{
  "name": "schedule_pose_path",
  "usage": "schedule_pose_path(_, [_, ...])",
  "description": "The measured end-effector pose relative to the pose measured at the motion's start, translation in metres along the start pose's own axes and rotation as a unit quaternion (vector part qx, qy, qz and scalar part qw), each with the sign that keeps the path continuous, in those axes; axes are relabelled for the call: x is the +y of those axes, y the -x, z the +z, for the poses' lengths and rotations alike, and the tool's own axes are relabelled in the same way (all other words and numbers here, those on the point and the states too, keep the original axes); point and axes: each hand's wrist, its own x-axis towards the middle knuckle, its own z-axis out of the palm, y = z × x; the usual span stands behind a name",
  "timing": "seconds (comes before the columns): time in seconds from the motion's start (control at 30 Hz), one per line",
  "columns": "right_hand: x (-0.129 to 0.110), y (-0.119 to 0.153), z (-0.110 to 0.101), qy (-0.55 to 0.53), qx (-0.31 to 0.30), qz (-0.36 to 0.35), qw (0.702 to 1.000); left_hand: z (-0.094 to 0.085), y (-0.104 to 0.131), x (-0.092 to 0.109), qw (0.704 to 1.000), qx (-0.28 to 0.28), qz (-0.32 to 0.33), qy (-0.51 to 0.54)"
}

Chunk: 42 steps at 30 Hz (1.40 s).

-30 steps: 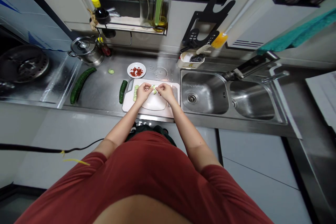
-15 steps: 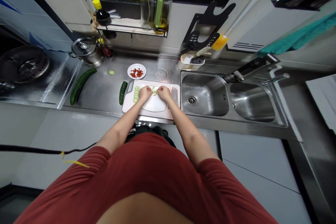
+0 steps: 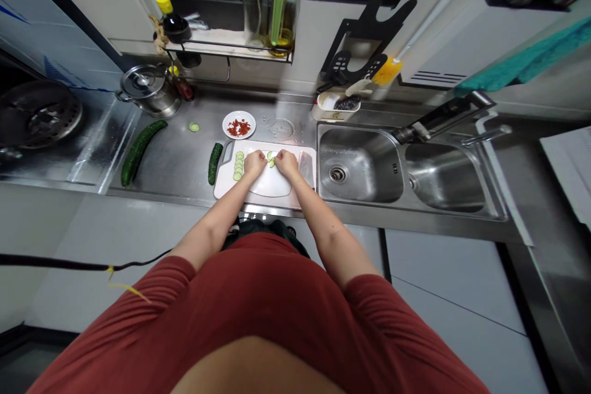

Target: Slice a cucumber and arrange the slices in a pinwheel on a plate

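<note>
Over the white cutting board (image 3: pixel 224 188), my left hand (image 3: pixel 255 164) and my right hand (image 3: pixel 287 164) face each other with fingertips pinched. Pale green cucumber slices (image 3: pixel 271 160) lie between them, touched by both hands; the fingers partly cover them. Left of my left hand, overlapping cucumber slices (image 3: pixel 239 166) run in a row down the board. A flat grey shape, apparently a knife blade (image 3: pixel 305 166), rests on the board beside my right wrist. Below my hands is a white area with a curved dark outline, whose nature I cannot tell.
Left of the board lie a cut cucumber piece (image 3: pixel 215 164), a long cucumber (image 3: pixel 142 152) and a single end slice (image 3: pixel 194 127). A white plate of chopped red pieces (image 3: pixel 239 116) sits behind. The double sink (image 3: pixel 360 166) is right; a lidded pot (image 3: pixel 151 91) stands back left.
The view has shifted slightly. Both hands stay pinched at the same spot, and the slices between them have moved a little.
</note>
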Motion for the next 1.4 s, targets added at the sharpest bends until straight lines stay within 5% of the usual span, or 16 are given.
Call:
schedule_pose_path(0.43, [-0.011, 0.004, -0.003, 0.059, -0.006, 0.018, 0.998, 0.004, 0.001, -0.004, 0.999, 0.006, 0.039, -0.038])
schedule_pose_path(0.77, [-0.012, 0.003, -0.006, 0.06, -0.023, 0.026, 0.998, -0.001, 0.025, -0.003, 0.973, -0.036, 0.197, -0.118])
schedule_pose_path(1.4, [-0.011, 0.034, 0.0, 0.109, -0.017, -0.028, 0.994, -0.003, 0.025, -0.005, 0.967, -0.067, 0.202, -0.142])
